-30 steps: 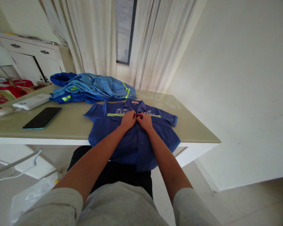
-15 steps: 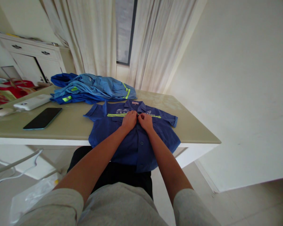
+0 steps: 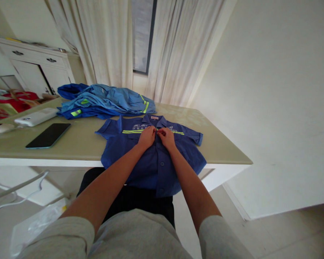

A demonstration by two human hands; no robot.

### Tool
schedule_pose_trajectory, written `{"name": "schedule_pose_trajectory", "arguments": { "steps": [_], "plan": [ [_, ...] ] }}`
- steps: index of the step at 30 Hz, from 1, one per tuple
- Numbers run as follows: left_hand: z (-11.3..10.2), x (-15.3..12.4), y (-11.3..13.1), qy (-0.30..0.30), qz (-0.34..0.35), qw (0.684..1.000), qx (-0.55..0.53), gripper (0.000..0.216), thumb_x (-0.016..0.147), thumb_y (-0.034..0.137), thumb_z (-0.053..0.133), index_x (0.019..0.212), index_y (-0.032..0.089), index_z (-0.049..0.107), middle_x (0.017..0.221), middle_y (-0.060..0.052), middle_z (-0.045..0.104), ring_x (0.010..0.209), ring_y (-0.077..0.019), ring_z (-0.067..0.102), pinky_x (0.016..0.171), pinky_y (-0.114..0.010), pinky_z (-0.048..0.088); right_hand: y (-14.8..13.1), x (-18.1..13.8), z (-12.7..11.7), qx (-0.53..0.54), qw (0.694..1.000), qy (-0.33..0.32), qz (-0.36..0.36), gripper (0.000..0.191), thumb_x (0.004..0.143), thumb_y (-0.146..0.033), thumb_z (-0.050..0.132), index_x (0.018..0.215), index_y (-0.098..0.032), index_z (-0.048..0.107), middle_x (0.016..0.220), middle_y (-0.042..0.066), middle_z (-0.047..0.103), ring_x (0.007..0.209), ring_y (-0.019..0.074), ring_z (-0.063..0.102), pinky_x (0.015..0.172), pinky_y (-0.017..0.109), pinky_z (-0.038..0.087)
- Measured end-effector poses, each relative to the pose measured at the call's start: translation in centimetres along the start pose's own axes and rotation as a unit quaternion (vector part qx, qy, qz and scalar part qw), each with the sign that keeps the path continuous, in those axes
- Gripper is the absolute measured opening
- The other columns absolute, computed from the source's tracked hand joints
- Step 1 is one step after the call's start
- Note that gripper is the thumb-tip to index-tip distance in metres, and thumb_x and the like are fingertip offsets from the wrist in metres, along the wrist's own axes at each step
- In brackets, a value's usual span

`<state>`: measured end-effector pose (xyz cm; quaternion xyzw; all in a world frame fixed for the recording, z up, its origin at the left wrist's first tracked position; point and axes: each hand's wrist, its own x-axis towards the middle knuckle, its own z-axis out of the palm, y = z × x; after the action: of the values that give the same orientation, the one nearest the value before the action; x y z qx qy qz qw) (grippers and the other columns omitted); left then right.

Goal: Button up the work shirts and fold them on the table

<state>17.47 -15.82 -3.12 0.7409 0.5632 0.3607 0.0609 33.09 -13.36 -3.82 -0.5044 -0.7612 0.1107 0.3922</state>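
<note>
A dark blue short-sleeved work shirt [image 3: 140,162] lies face up, collar away from me, its lower hem hanging over the table's front edge. A yellow-green reflective stripe and pale printing cross its chest. My left hand [image 3: 148,136] pinches the front placket at chest height, just below the collar. Right beside it, my right hand [image 3: 166,137] has its fingertips closed on the same placket from the other side. What exactly lies between the fingertips is too small to make out. Lower on the placket, a button [image 3: 162,164] shows.
Behind the shirt is a heap of blue work clothes [image 3: 108,100] with reflective strips. On the left of the table [image 3: 221,147] lie a phone [image 3: 48,135] and a white device [image 3: 36,117]. A wall [image 3: 272,108] rises on the right.
My fingers have shifted slightly at the placket, and the left hand has turned a little, showing more of the printing. The shirt stays in place.
</note>
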Motion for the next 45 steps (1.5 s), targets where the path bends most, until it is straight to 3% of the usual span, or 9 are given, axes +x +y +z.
{"name": "schedule_pose_trajectory", "arguments": {
  "steps": [5,10,15,21,25,33,37,41,45],
  "plan": [
    [0.2,0.2,-0.4,-0.001,-0.024,0.999,-0.031,0.017,0.091,0.011,0.055,0.102,0.019,0.066,0.101,-0.008,0.074,0.097,-0.0228,0.069,0.092,-0.035,0.052,0.1,0.0,-0.1,0.008,1.0,-0.008,-0.02,0.013,0.088,-0.02,0.063,0.095,-0.02,0.074,0.1,0.005,0.073,0.083,0.0186,0.065,0.084,0.031,0.053],
    [0.5,0.4,-0.7,0.007,-0.048,0.995,-0.083,0.013,0.097,0.027,0.058,0.102,0.018,0.066,0.1,-0.008,0.077,0.094,-0.0212,0.072,0.09,-0.034,0.054,0.1,0.0,0.0,-0.01,1.0,-0.008,-0.015,0.013,0.089,-0.018,0.061,0.096,-0.02,0.072,0.1,0.005,0.073,0.084,0.0187,0.065,0.084,0.031,0.052],
    [0.9,0.8,-1.4,0.002,-0.072,0.987,-0.14,0.012,0.091,0.014,0.063,0.102,0.017,0.065,0.101,-0.008,0.077,0.092,-0.0189,0.073,0.089,-0.031,0.056,0.2,0.1,0.3,-0.012,1.0,-0.012,-0.019,0.01,0.088,-0.02,0.064,0.096,-0.021,0.071,0.097,0.004,0.072,0.084,0.019,0.065,0.083,0.031,0.052],
    [1.0,0.9,-1.4,0.006,-0.086,0.984,-0.159,0.02,0.086,0.011,0.063,0.104,0.018,0.063,0.096,-0.005,0.075,0.088,-0.0178,0.072,0.084,-0.03,0.055,0.2,0.0,0.3,0.003,1.0,-0.006,-0.007,0.004,0.088,-0.022,0.067,0.091,-0.021,0.07,0.092,0.003,0.072,0.082,0.0195,0.065,0.081,0.031,0.051],
    [0.7,0.5,-0.8,0.022,-0.108,0.985,-0.131,0.032,0.083,0.013,0.066,0.114,0.021,0.06,0.09,-0.002,0.074,0.081,-0.0186,0.07,0.078,-0.029,0.051,-0.3,-0.1,0.0,-0.02,1.0,-0.006,-0.007,0.008,0.092,-0.022,0.063,0.09,-0.022,0.071,0.096,0.004,0.073,0.086,0.0209,0.065,0.083,0.032,0.05],
    [0.1,0.3,-0.4,-0.007,-0.074,0.995,-0.07,0.017,0.098,0.027,0.057,0.108,0.02,0.068,0.093,-0.005,0.077,0.084,-0.0206,0.07,0.08,-0.031,0.049,-1.0,-0.6,-0.3,-0.059,0.997,-0.008,-0.042,0.016,0.098,-0.024,0.054,0.097,-0.023,0.07,0.104,0.007,0.07,0.091,0.0227,0.063,0.088,0.034,0.049],
    [0.0,0.4,-0.3,-0.023,-0.062,0.996,-0.064,0.02,0.098,0.024,0.055,0.11,0.019,0.07,0.098,-0.006,0.077,0.086,-0.0197,0.07,0.08,-0.03,0.049,-0.6,-0.2,-0.1,-0.011,1.0,-0.004,-0.028,0.013,0.095,-0.025,0.057,0.096,-0.022,0.07,0.105,0.007,0.069,0.093,0.0226,0.064,0.089,0.034,0.049],
    [-0.2,0.3,0.0,-0.043,-0.046,0.997,-0.046,0.022,0.097,0.025,0.056,0.112,0.022,0.073,0.099,-0.005,0.077,0.088,-0.02,0.07,0.081,-0.029,0.05,0.5,0.4,0.3,0.122,0.991,-0.014,0.06,0.007,0.085,-0.027,0.065,0.087,-0.021,0.068,0.082,0.002,0.07,0.073,0.0192,0.063,0.074,0.031,0.051],
    [-0.4,0.0,0.4,-0.057,-0.045,0.997,-0.016,0.022,0.096,0.028,0.059,0.113,0.026,0.072,0.1,-0.005,0.077,0.093,-0.0225,0.07,0.084,-0.032,0.05,1.6,0.8,0.7,0.154,0.984,-0.014,0.09,0.011,0.08,-0.03,0.067,0.083,-0.02,0.069,0.072,0.0,0.068,0.066,0.0171,0.06,0.067,0.028,0.048]
  ]
}}
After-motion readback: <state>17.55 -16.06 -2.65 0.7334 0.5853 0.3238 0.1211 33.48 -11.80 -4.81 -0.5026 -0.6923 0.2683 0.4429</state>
